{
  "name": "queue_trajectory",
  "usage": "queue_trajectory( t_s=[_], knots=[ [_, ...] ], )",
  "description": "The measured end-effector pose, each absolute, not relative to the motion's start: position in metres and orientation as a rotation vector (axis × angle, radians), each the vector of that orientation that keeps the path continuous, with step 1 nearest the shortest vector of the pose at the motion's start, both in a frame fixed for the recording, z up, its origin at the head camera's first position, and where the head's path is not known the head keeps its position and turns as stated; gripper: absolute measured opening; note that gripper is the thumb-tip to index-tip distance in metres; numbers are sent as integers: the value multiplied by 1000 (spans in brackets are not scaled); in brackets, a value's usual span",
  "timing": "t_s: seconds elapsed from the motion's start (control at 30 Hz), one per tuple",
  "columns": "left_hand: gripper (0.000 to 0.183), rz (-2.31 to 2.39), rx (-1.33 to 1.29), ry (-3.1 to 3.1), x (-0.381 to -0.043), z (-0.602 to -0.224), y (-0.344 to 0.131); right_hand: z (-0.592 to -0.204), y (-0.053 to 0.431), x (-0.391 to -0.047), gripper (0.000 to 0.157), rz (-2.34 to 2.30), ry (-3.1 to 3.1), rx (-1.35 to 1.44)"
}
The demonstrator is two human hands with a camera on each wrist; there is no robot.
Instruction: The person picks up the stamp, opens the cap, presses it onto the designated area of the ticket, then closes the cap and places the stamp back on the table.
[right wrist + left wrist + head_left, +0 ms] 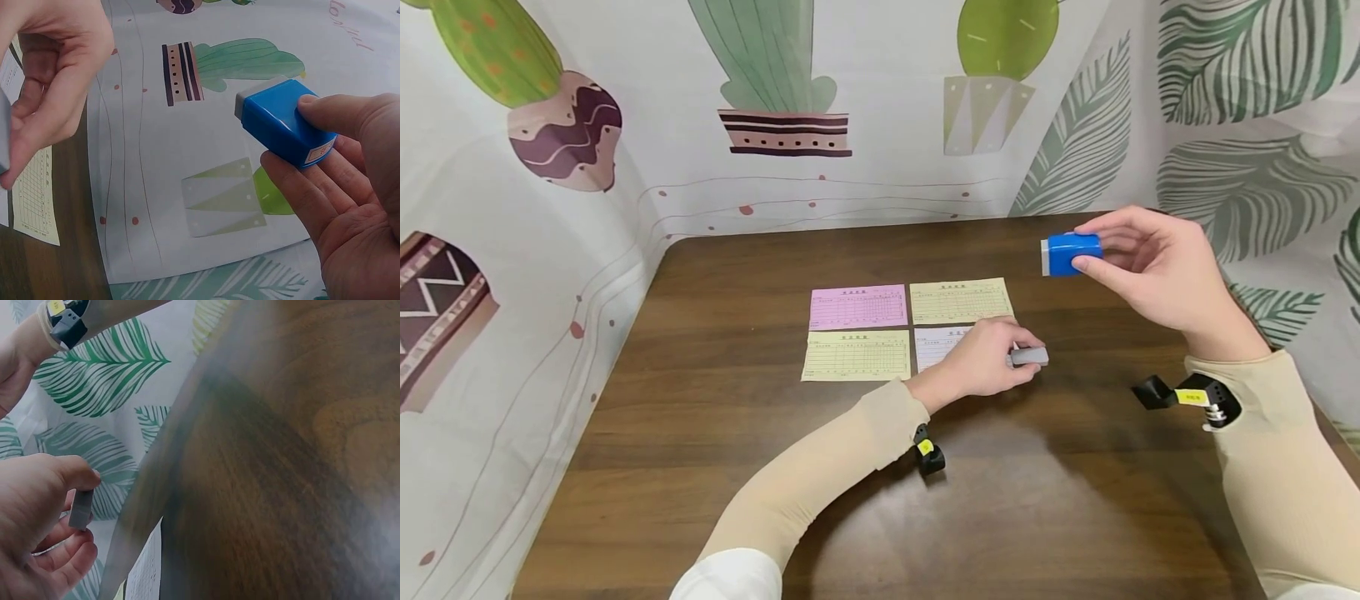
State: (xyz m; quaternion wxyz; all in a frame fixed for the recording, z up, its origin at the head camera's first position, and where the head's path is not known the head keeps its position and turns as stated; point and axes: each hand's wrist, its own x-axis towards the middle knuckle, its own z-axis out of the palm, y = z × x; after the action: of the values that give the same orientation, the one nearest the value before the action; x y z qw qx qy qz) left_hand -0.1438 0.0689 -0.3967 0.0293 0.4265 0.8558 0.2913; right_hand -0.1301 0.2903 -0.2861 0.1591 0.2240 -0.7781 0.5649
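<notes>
My right hand (1165, 267) holds a blue stamp (1072, 253) above the table's back right, thumb on one side and fingers on the other. In the right wrist view the stamp (284, 119) shows a light grey end pointing away from the palm and a small red-printed label. My left hand (988, 358) pinches a flat grey cap (1028, 357) low over the table. That hand partly hides a white printed slip (934, 343). Around it lie a pink slip (857, 307), a yellow slip (961, 302) at the back right and another yellow slip (857, 356) at the front left.
The slips lie in two rows on a dark brown wooden table (715, 433). A white cloth (895, 167) printed with cacti and leaves hangs behind the table and along its sides. Both wrists wear small black cameras over beige sleeves (820, 450).
</notes>
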Motion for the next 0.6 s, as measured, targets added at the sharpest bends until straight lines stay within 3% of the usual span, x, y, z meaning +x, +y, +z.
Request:
queue_trajectory(
  t_s=[0.6],
  knots=[
    [30, 717, 1342, 2636, -141, -400, 91, -287, 292, -128, 35, 1685, -2182, 658]
  ],
)
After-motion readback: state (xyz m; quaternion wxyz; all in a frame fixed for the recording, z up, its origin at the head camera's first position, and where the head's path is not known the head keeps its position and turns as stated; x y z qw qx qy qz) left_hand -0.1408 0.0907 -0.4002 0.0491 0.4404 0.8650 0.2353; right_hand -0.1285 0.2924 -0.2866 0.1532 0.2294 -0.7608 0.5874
